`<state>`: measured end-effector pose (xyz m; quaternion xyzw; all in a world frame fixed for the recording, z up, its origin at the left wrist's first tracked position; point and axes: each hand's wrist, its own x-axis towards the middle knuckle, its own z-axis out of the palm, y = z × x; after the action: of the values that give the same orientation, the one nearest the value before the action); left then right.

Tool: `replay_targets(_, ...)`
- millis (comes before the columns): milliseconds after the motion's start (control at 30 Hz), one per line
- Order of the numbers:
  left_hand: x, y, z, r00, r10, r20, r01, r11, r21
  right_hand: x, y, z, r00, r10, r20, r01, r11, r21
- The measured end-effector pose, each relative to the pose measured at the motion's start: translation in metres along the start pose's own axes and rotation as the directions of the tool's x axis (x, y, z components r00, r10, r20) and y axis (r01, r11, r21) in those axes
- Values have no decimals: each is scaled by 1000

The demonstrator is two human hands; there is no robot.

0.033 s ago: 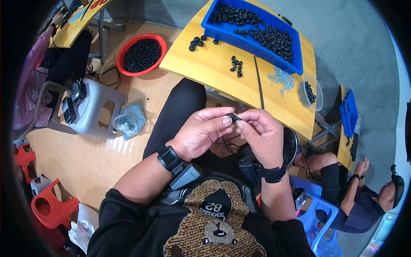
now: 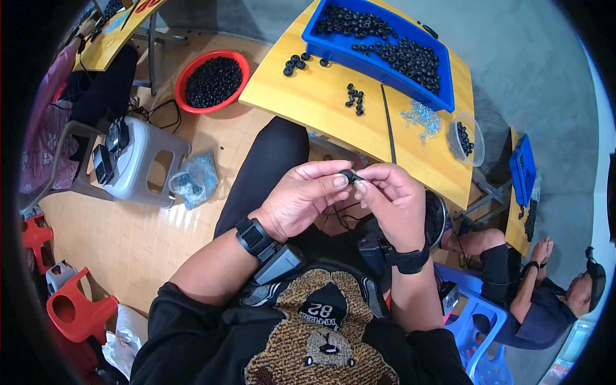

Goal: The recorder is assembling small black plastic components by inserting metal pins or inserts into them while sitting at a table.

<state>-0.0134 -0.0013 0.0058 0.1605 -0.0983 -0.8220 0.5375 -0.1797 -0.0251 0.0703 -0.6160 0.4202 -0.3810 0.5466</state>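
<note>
**Left hand (image 2: pixel 308 192) and right hand (image 2: pixel 394 199) meet on one small, black, rounded piece (image 2: pixel 348 174)**

Thumb and forefinger of each hand are clamped on the piece, held above the lap just off the near edge of a yellow, wood-look tabletop (image 2: pixel 276 90). The pinch from both sides appears to keep so small an item from turning or slipping; the same fingers hide much of it, so its full shape cannot be told.

On the tabletop, a thin, straight black rod (image 2: pixel 389 122) points toward the right hand, between a small group of black pieces (image 2: pixel 355 99) and a scatter of small, silvery bits (image 2: pixel 422 120). Their spacing seems to keep the kinds apart and within reach. A looser cluster of black, ring-like pieces (image 2: pixel 296 64) lies farther left.

Behind them, a blue, rectangular plastic tray (image 2: pixel 378 74) takes up the far side, its raised walls probably keeping the many round pieces from rolling off. A clear, round plastic tub (image 2: pixel 478 138) sits at the right edge, where an elbow could knock it.

On the floor at left stands a red, round basin (image 2: pixel 181 96) full of black pieces, with a clear plastic bag (image 2: pixel 202 183) nearer. At right, another person (image 2: pixel 536 314) sits, hands together.
</note>
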Motion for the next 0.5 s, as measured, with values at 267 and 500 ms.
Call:
replay_targets(267,-2,3,1,999,25,40,-28,998,64,0,0,-6,993,104,54,-111,981,160)
replay_targets(500,0,1,1,1000,15,20,-15,999,38,0,1,-2,1000,-6,25,5,999,39)
